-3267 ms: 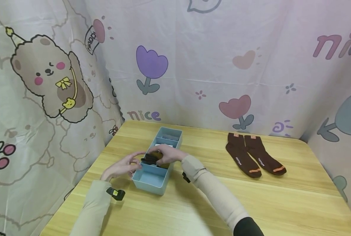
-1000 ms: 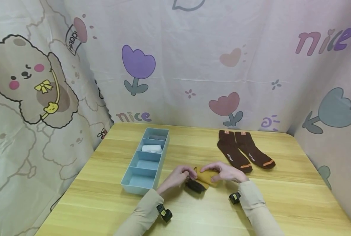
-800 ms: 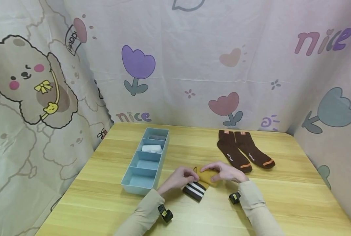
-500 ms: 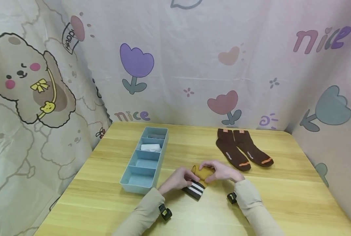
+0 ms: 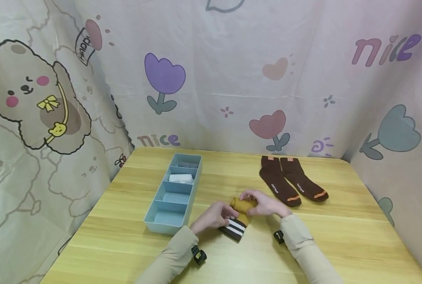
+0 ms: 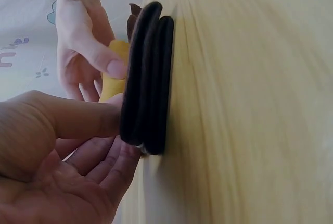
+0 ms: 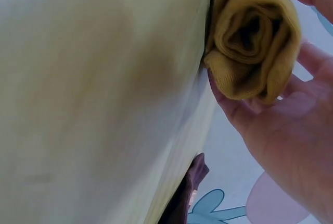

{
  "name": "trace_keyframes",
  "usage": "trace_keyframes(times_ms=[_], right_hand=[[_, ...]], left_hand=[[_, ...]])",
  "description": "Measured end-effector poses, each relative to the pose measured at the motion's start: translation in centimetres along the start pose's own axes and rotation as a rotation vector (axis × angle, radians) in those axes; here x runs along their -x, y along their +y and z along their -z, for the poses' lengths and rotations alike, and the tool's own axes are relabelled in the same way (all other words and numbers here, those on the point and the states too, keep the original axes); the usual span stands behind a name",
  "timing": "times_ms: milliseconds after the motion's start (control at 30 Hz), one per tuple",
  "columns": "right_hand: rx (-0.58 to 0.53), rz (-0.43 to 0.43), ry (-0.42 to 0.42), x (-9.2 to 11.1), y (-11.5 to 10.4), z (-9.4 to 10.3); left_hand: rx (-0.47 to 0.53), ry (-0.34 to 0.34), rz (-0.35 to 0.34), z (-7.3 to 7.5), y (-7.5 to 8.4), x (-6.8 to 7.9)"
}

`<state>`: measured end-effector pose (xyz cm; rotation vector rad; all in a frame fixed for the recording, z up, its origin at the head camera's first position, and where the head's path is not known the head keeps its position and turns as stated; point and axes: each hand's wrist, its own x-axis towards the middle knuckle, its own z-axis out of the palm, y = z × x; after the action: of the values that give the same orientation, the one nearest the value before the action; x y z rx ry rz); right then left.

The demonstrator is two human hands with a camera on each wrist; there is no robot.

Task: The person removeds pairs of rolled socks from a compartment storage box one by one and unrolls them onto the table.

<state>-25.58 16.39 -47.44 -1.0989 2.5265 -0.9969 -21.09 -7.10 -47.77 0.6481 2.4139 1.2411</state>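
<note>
A pair of mustard-yellow socks (image 5: 235, 229) with dark brown cuffs and white stripes lies on the table, partly rolled up. My right hand (image 5: 265, 203) grips the yellow roll from the far side; its spiral end shows in the right wrist view, where the rolled socks (image 7: 254, 39) sit between thumb and fingers. At the cuff end, my left hand (image 5: 215, 216) pinches the fabric at its edge. In the left wrist view the folded dark cuffs (image 6: 147, 81) stand as stacked layers against the table, the thumb and fingers at their side.
Left of the hands stands a pale blue organizer box (image 5: 163, 228) with several compartments. A white folded bundle (image 5: 181, 178) and a grey one (image 5: 187, 165) fill its two far compartments. Two brown socks (image 5: 280, 182) lie flat at the back right. Patterned curtains (image 5: 211, 71) hang behind.
The yellow socks have come out of the box onto the table. The cuffs have turned over, showing their stripes, and the yellow part is now rolled tighter toward them.
</note>
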Motion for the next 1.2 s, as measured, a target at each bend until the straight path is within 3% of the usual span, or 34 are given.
trace_keyframes(times_ms=[200,467,867,1200], right_hand=[[-0.007,0.032,0.082,-0.3,0.3,0.4],[-0.037,0.084,0.115,-0.8,1.1,0.5],[0.033,-0.005,0.098,-1.2,1.0,0.6],[0.052,-0.017,0.121,-2.2,1.6,0.7]], left_hand=[[0.016,-0.017,0.008,0.2,-0.1,-0.3],[0.037,-0.016,0.032,0.1,-0.1,-0.1],[0.016,-0.025,0.022,0.1,-0.1,-0.2],[0.052,-0.016,0.032,0.2,-0.4,-0.3]])
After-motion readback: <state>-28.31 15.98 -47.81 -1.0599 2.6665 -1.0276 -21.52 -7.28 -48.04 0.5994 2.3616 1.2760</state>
